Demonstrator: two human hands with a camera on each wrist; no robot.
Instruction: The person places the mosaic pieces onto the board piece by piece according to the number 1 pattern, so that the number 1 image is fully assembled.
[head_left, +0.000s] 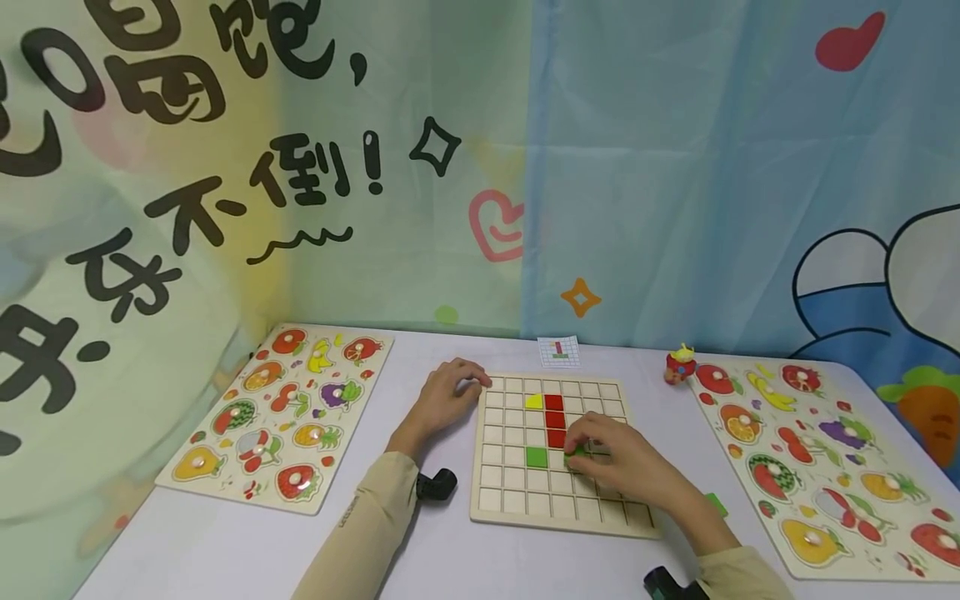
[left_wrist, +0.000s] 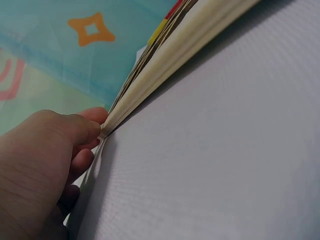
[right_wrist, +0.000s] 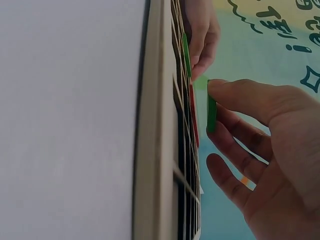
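Observation:
A wooden grid board [head_left: 513, 501] lies on the white table in front of me. My left hand [head_left: 447, 402] holds its far left corner; in the left wrist view the thumb and index finger [left_wrist: 92, 115] meet at that corner. Between thumb and fingertips, my right hand [head_left: 621, 457] pinches a green square tile [right_wrist: 211, 112] by its edges, close over the grid. Left of it, a second green tile [head_left: 536, 457] sits in a cell. A column of red tiles [head_left: 554, 421] and a yellow piece [head_left: 533, 402] fill cells further back.
A small pattern card [head_left: 558, 352] lies behind the board. Fruit puzzle boards stand to the left [head_left: 255, 454] and right [head_left: 817, 492]. A toy figure [head_left: 680, 365] is by the right one. Another green tile [head_left: 716, 504] lies beyond my right wrist. A printed curtain [head_left: 630, 208] hangs behind.

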